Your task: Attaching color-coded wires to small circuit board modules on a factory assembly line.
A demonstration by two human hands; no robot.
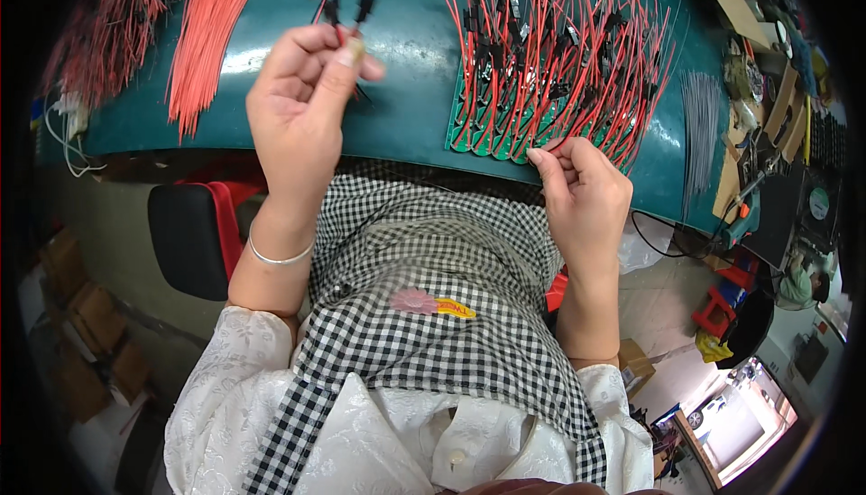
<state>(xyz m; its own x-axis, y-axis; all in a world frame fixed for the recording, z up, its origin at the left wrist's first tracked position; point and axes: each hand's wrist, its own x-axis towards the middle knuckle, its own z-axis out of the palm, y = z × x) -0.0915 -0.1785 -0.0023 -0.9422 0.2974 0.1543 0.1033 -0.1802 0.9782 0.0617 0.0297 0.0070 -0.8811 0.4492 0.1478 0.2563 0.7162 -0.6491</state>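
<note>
My left hand point(298, 102) is raised over the table's near edge, its thumb and fingers pinched on red and black wires. Small black plug connectors point(363, 8) stick up beyond these fingertips, slightly blurred. Toward the right, a panel of green circuit boards point(462, 137) lies at the table's near edge. Many red and black wires point(577, 89) with black connectors stand up from it in a dense tangle. At the panel's front edge, my right hand point(586, 190) is closed in a pinch on a thin wire; the wire's end is hidden by the fingertips.
Loose red wires point(207, 48) lie in a bundle on the green tabletop point(397, 125), with a darker wire pile point(122, 30) farther left. Grey wires point(700, 125) and a teal-handled tool point(744, 221) are at the right. A black chair point(188, 240) stands below the table's left side.
</note>
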